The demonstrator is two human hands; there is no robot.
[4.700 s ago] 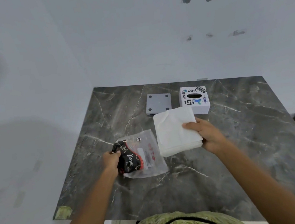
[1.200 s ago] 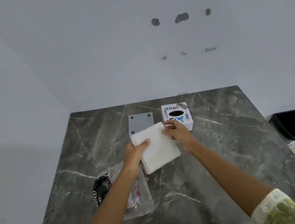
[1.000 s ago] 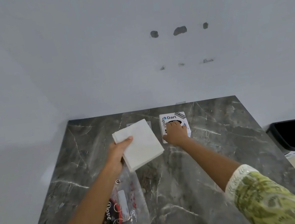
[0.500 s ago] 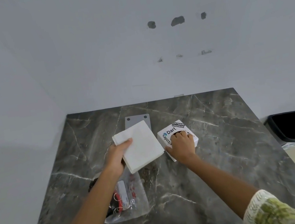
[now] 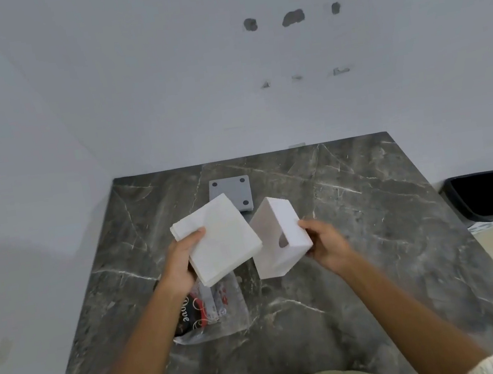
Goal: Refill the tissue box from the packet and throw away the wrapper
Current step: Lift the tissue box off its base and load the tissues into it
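Observation:
My left hand (image 5: pixel 182 259) grips a stack of white tissues (image 5: pixel 219 238), held above the table. Just to its right, my right hand (image 5: pixel 324 241) holds the white tissue box (image 5: pixel 273 240) lifted and tipped, its open underside turned toward me and the oval slot showing from inside. The stack and the box nearly touch at their near edges. The clear plastic wrapper (image 5: pixel 221 310) with black and red print lies flat on the table under my left forearm, partly hidden by it.
The dark marble table (image 5: pixel 356 234) stands against a white wall. The box's grey base plate (image 5: pixel 233 193) lies at the back, partly behind the tissues. A black bin (image 5: pixel 490 197) stands on the floor to the right of the table.
My right hand has lifted the tissue box off the table and turned it over, so its printed top faces away. The left hand still holds the tissue stack, now slightly lower.

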